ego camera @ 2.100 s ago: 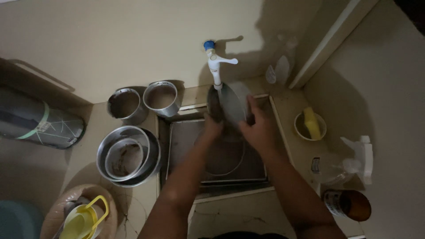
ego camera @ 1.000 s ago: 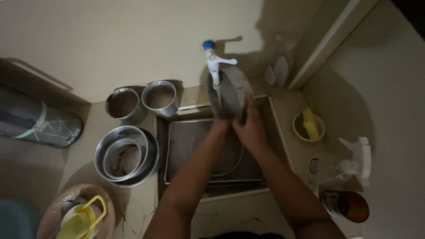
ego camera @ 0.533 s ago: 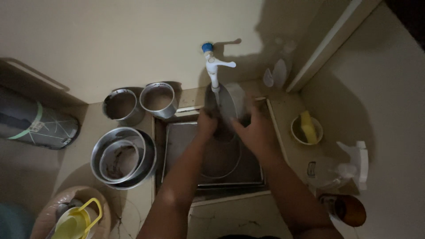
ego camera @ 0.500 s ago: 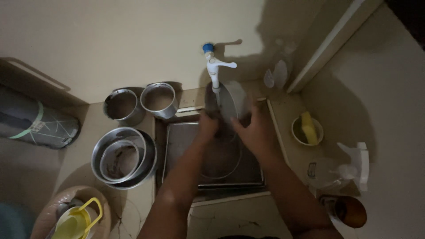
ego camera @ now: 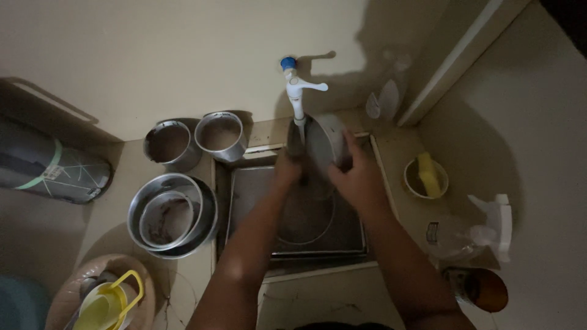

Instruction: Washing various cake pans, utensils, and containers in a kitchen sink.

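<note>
Under the white tap with a blue top [ego camera: 296,88], both hands hold a round steel vessel [ego camera: 324,143] tilted on its side above the sink [ego camera: 244,189]. My left hand [ego camera: 288,166] grips its left edge. My right hand [ego camera: 358,177] wraps around its right side, with the fingers over the rim. Another round steel piece [ego camera: 306,223] lies in the bottom of the sink below my forearms.
Two small steel pots [ego camera: 166,142] [ego camera: 220,131] stand left of the tap. Nested steel bowls [ego camera: 172,214] sit left of the sink. A yellow-handled item [ego camera: 110,299] lies at lower left. A small bowl with a yellow sponge [ego camera: 426,177], a spray bottle [ego camera: 483,229] and a jar [ego camera: 480,288] stand on the right.
Both hands have kept turning and rubbing the vessel under the tap; it rose toward the spout a second ago and has dropped back slightly. Nothing else has moved.
</note>
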